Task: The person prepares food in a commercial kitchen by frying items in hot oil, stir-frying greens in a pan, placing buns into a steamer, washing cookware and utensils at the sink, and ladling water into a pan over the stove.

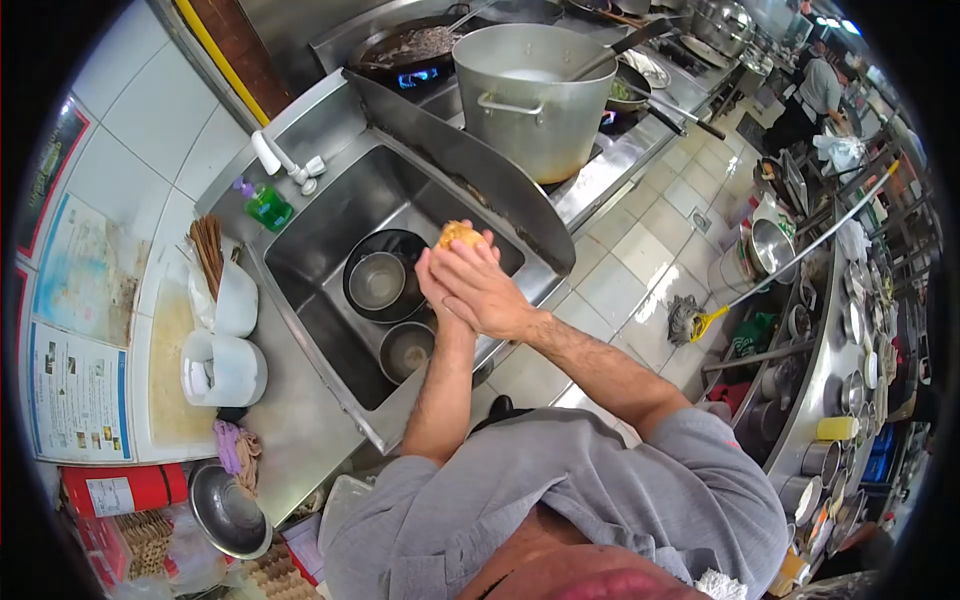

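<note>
Over the sink [311, 262], my left hand [437, 287] and my right hand [488, 292] are pressed together, palm against palm. A yellow-orange lump [459, 236] shows at the fingertips, clasped between them; its kind is not clear, and part of it is hidden by the fingers. Below and left of my hands, a metal bowl [378, 281] sits inside a black pan [352, 262] on the sink floor. Another round metal pan [407, 350] lies nearer to me, partly behind my left forearm.
A white tap [270, 155] and a green soap bottle [267, 206] stand at the sink's back left. Beyond the metal splash guard [500, 205], a large pot [535, 110] is on the stove. White containers [224, 368] line the left counter. A mop [686, 318] is on the tiled floor.
</note>
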{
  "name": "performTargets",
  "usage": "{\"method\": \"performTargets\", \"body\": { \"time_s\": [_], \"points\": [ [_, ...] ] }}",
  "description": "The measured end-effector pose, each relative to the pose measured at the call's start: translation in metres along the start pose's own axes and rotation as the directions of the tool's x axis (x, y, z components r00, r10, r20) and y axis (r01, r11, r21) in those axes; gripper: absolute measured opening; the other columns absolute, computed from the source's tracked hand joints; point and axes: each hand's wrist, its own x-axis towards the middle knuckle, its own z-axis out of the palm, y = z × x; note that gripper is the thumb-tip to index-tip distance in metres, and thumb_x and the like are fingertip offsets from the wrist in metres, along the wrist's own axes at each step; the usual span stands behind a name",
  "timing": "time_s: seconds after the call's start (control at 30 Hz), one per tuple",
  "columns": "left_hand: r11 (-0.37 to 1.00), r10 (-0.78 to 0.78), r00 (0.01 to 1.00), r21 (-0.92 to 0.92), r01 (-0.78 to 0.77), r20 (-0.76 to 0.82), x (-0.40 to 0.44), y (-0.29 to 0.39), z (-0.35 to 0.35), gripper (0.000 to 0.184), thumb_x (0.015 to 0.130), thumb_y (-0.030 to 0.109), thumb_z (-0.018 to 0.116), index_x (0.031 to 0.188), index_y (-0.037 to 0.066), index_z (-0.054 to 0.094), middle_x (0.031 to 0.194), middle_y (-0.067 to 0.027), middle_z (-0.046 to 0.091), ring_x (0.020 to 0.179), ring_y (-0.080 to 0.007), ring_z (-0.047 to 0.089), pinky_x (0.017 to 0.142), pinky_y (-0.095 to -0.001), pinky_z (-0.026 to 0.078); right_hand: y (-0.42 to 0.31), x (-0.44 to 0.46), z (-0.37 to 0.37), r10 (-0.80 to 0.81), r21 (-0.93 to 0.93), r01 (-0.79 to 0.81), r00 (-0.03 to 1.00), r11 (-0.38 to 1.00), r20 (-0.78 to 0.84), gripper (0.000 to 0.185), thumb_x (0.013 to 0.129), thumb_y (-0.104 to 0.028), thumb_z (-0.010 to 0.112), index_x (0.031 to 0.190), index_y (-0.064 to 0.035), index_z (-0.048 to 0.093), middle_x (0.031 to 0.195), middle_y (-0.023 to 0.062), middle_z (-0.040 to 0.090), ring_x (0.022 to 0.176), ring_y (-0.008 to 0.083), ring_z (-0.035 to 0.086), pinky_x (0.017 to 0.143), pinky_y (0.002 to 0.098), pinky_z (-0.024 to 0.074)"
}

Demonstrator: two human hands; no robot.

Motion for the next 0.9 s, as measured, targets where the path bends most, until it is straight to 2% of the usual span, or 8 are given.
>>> {"method": "performTargets", "body": {
  "time_s": [0.1, 0.13, 0.17, 0.3, 0.43, 0.67, 0.83, 0.9],
  "points": [
    [0.994, 0.096, 0.97, 0.065, -0.084, -0.223, -0.004, -0.049, 0.033, 0.056, 0.084, 0.045, 0.035, 0.121, 0.005, 0.044, 0.117, -0.0101, 0.051, 0.111, -0.0243, 0.048, 0.095, -0.0375, 0.037, 0.113, 0.049, 0.005, -0.316, 0.708, 0.233, 0.949, 0.667, -0.015, 0.043, 0.084, -0.028, 0.052, 0.115, 0.0012, 0.051, 0.102, 0.0159, 0.058, 0.1, 0.0282, 0.053, 0.083, 0.0373, 0.0433],
    [0.988, 0.116, 0.956, 0.131, -0.083, -0.268, -0.007, -0.067, 0.043, 0.053, 0.084, 0.043, 0.036, 0.121, 0.006, 0.045, 0.119, -0.0085, 0.05, 0.111, -0.022, 0.047, 0.096, -0.0359, 0.036, 0.124, 0.067, -0.01, -0.179, 0.816, -0.349, 0.864, 0.461, 0.471, 0.045, 0.085, -0.029, 0.051, 0.118, 0.0021, 0.048, 0.108, 0.0161, 0.055, 0.105, 0.0254, 0.05, 0.086, 0.034, 0.041],
    [0.952, 0.222, 0.957, 0.253, -0.171, -0.188, -0.005, -0.084, 0.068, 0.054, 0.085, 0.043, 0.035, 0.123, 0.007, 0.044, 0.123, -0.0085, 0.047, 0.115, -0.0219, 0.044, 0.098, -0.0352, 0.033, 0.139, 0.079, -0.008, -0.204, 0.722, -0.654, 0.693, 0.227, 0.692, 0.051, 0.084, -0.037, 0.05, 0.115, 0.0038, 0.049, 0.122, 0.0187, 0.047, 0.115, 0.0308, 0.043, 0.095, 0.0325, 0.0343],
    [0.805, 0.353, 0.934, 0.493, -0.332, 0.053, 0.029, -0.135, 0.068, 0.052, 0.09, 0.04, 0.031, 0.13, 0.006, 0.035, 0.126, -0.0076, 0.042, 0.118, -0.0196, 0.039, 0.099, -0.0333, 0.03, 0.191, 0.059, -0.06, -0.236, 0.665, 0.207, 0.971, 0.718, -0.047, 0.055, 0.084, -0.033, 0.055, 0.123, 0.002, 0.04, 0.114, 0.0162, 0.052, 0.1, 0.027, 0.054, 0.085, 0.035, 0.0428],
    [0.893, 0.104, 0.994, 0.441, -0.087, -0.015, 0.039, -0.23, 0.114, 0.063, 0.092, 0.052, 0.022, 0.137, 0.008, 0.022, 0.128, -0.0081, 0.039, 0.116, -0.0187, 0.039, 0.098, -0.0319, 0.031, 0.284, 0.066, -0.07, 0.07, 0.901, -0.249, 0.968, 0.355, 0.24, 0.067, 0.08, -0.028, 0.063, 0.128, 0.0044, 0.03, 0.124, 0.0184, 0.042, 0.113, 0.0243, 0.044, 0.096, 0.0336, 0.0348],
    [0.829, -0.278, 0.959, 0.491, 0.269, -0.055, 0.095, -0.371, 0.099, 0.042, 0.09, 0.026, 0.048, 0.123, 0.003, 0.037, 0.101, -0.0077, 0.057, 0.083, -0.0163, 0.059, 0.069, -0.0297, 0.05, 0.47, 0.088, -0.089, 0.132, 0.764, -0.537, 0.78, -0.358, 0.611, 0.039, 0.084, -0.024, 0.06, 0.112, -0.0007, 0.048, 0.086, 0.0045, 0.057, 0.063, 0.0086, 0.053, 0.047, 0.022, 0.0435],
    [0.804, -0.372, 0.917, 0.443, 0.397, -0.146, 0.093, -0.455, 0.1, 0.029, 0.086, 0.023, 0.054, 0.111, 0.01, 0.045, 0.096, -0.002, 0.056, 0.083, -0.0151, 0.058, 0.064, -0.0286, 0.05, 0.546, 0.109, -0.085, 0.432, 0.708, -0.706, 0.635, -0.011, 0.64, 0.044, 0.091, -0.041, 0.04, 0.093, -0.0011, 0.06, 0.075, 0.0099, 0.06, 0.059, 0.0188, 0.057, 0.048, 0.0324, 0.0459],
    [0.816, -0.219, 0.964, 0.513, 0.267, -0.153, 0.088, -0.483, 0.11, 0.029, 0.085, 0.017, 0.053, 0.111, 0.008, 0.042, 0.101, -0.0035, 0.053, 0.09, -0.0173, 0.056, 0.069, -0.029, 0.049, 0.559, 0.128, -0.096, 0.522, 0.462, -0.719, 0.695, 0.519, 0.496, 0.052, 0.092, -0.042, 0.03, 0.09, -0.0002, 0.061, 0.075, 0.0187, 0.061, 0.064, 0.0315, 0.059, 0.059, 0.0417, 0.0469]
  ]
}}
